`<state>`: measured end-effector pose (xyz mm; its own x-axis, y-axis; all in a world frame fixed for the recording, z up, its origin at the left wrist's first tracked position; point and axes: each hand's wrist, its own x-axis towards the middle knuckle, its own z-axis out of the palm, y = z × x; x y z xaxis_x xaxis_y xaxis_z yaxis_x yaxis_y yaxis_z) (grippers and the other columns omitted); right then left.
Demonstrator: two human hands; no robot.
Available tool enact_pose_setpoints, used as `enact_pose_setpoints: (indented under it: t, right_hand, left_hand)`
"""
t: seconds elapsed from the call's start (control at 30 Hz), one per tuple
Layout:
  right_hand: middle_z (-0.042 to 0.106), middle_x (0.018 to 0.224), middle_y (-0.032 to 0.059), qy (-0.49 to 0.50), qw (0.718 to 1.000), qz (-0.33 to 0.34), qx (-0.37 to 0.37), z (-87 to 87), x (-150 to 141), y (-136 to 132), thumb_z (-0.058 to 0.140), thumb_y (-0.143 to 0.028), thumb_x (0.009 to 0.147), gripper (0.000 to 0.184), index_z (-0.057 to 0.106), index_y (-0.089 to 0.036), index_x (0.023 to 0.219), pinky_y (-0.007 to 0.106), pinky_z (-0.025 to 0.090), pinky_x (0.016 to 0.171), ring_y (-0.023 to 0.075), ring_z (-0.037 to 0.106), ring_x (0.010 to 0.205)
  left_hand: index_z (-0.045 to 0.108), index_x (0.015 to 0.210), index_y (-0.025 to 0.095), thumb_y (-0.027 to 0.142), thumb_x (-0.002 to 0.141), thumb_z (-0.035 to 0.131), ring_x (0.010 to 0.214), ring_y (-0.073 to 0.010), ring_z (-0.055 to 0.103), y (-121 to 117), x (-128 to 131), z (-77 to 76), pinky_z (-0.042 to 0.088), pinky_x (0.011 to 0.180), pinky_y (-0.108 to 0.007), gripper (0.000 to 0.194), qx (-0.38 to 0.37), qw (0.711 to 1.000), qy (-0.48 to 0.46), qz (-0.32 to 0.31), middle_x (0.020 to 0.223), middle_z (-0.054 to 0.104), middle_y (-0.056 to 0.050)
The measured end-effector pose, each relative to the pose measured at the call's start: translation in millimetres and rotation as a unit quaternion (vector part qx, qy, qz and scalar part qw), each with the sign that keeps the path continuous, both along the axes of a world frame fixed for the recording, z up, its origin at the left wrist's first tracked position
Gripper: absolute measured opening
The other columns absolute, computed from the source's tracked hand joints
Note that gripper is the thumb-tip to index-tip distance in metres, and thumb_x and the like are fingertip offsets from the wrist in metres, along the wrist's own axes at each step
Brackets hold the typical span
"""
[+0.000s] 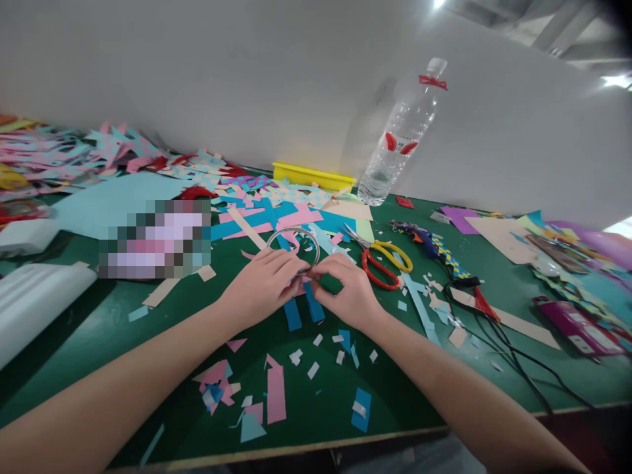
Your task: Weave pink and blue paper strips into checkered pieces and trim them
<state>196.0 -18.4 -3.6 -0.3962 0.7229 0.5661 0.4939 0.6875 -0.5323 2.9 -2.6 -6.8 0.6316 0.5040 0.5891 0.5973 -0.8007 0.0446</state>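
My left hand is closed on the near side of a thin, silvery-white ring, which could be a tape roll or a hoop. Thumb and forefinger of my right hand meet in a pinch at the ring's near right edge, close to my left fingertips. What exactly lies between those fingertips is hidden. Blue paper strips and a curl of pink paper show under and behind the ring. Just right of it lie open-bladed scissors with one red and one yellow handle.
A clear plastic bottle stands by the grey partition, beside a yellow tray. Paper scraps cover much of the green table. A pixelated rectangle and white object lie left; black cords and a purple-red box lie right.
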Motion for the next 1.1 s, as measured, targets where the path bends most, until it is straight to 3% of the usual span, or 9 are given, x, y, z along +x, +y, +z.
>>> enact_pose_setpoints:
  t: [0.1, 0.23, 0.57, 1.1]
  right_hand:
    - [0.065, 0.083, 0.003, -0.018, 1.0, -0.015, 0.017, -0.7, 1.0, 1.2, 0.06, -0.024, 0.083, 0.004, 0.063, -0.022, 0.086, 0.035, 0.045, 0.08, 0.0176, 0.059, 0.083]
    - [0.059, 0.068, -0.0009, -0.05, 0.997, -0.043, 0.05, -1.9, 2.7, 2.3, 0.06, -0.03, 0.086, 0.011, 0.063, -0.022, 0.078, 0.034, 0.04, 0.077, 0.0139, 0.055, 0.068]
    - [0.055, 0.063, -0.0025, -0.089, 0.988, -0.061, 0.11, -3.1, 3.3, 0.7, 0.06, -0.03, 0.086, 0.014, 0.065, -0.022, 0.078, 0.034, 0.035, 0.081, 0.0127, 0.051, 0.066]
    - [0.05, 0.056, -0.0043, -0.084, 0.987, -0.056, 0.128, -2.0, 4.6, 2.4, 0.059, -0.03, 0.087, 0.018, 0.064, -0.021, 0.072, 0.033, 0.035, 0.084, 0.0113, 0.05, 0.061]
  left_hand:
    - [0.057, 0.097, 0.014, 0.017, 0.09, 0.046, 0.085, -0.0216, 0.058, -0.2, -1.0, 0.7, 0.045, 0.076, -0.035, 0.013, 0.004, 1.0, 0.0, -0.011, 0.089, 0.065, -0.009]
    - [0.057, 0.094, 0.013, 0.015, 0.09, 0.047, 0.084, -0.0208, 0.058, -0.7, -1.2, 0.5, 0.045, 0.075, -0.034, 0.011, 0.003, 1.0, 0.001, -0.026, 0.087, 0.065, -0.008]
    - [0.058, 0.087, 0.014, 0.016, 0.088, 0.049, 0.08, -0.0204, 0.057, -4.4, 2.7, 3.2, 0.044, 0.072, -0.033, 0.009, 0.019, 0.999, -0.015, -0.025, 0.082, 0.064, -0.007]
    - [0.058, 0.083, 0.014, 0.014, 0.085, 0.052, 0.079, -0.0195, 0.056, -5.3, 3.5, 3.5, 0.043, 0.07, -0.032, 0.006, 0.002, 0.998, -0.048, -0.033, 0.079, 0.062, -0.006]
